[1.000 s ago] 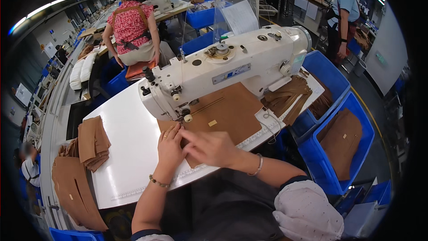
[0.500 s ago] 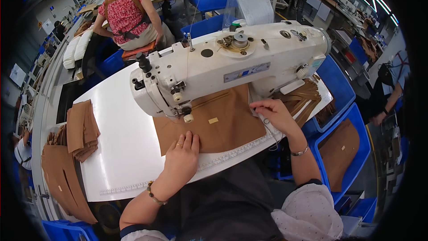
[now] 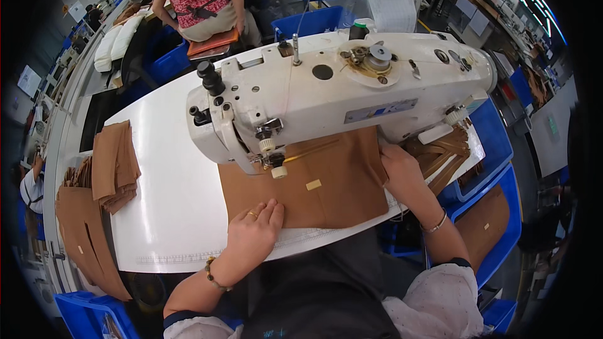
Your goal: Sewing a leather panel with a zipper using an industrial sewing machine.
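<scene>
A brown fabric panel (image 3: 295, 204) with a small pale yellow label lies under the head of a white sewing machine (image 3: 301, 97). My left hand (image 3: 254, 229) rests flat on the panel's near left part, fingers stretched out, a ring on one of them. At the panel's right edge, my right hand (image 3: 405, 179) is closed on the cloth, which rises a little there; its fingertips are partly hidden. A slit or seam line runs across the panel near the needle area. The machine head hides the needle and the panel's far left corner.
Stacked brown pieces (image 3: 116, 166) lie at the white table's left, with slit panels (image 3: 85, 238) hanging over the edge. Brown strips (image 3: 449, 150) lie right of the machine. Blue bins (image 3: 516, 232) stand at the right. A seated person (image 3: 204, 0) is beyond the table.
My right hand has gone from a pinch near a small metal tool to the panel's right edge, and that tool no longer shows. The view has shifted; my left hand stays on the panel.
</scene>
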Demonstrator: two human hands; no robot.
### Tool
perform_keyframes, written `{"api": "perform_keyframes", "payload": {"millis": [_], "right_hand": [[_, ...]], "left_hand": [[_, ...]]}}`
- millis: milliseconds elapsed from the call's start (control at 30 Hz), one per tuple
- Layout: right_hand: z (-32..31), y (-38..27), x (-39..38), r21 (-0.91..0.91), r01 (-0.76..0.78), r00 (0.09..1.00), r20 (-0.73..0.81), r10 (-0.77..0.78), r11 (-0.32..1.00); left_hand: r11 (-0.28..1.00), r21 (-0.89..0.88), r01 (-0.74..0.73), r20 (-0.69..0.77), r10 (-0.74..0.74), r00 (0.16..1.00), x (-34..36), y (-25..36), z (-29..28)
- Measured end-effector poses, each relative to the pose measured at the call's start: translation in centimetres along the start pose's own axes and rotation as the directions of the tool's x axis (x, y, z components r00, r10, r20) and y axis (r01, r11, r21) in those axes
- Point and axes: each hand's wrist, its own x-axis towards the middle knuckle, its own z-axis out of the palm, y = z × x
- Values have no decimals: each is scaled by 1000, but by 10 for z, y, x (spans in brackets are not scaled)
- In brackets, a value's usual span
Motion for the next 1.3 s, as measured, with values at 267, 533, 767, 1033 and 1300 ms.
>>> {"api": "perform_keyframes", "payload": {"millis": [267, 533, 767, 1033, 1300], "right_hand": [[-10, -10, -35, 7, 238, 964, 124, -237, 971], [3, -17, -58, 9, 458, 877, -170, -450, 889], [-2, 26, -75, -153, 138, 977, -139, -159, 979], [-57, -20, -103, -418, -105, 944, 245, 223, 902], [-6, -19, -196, -553, -36, 803, 480, 353, 833]], "left_hand": [[1000, -3, -7, 78, 7, 997, -61, 32, -31], [983, -111, 147, -22, -151, 988, -68, 31, -24], [971, -132, 198, -33, -204, 978, -68, 29, -23], [972, -119, 204, -3, -206, 979, -75, 27, -23], [969, -111, 222, 61, -216, 974, -71, 32, -25]]}}
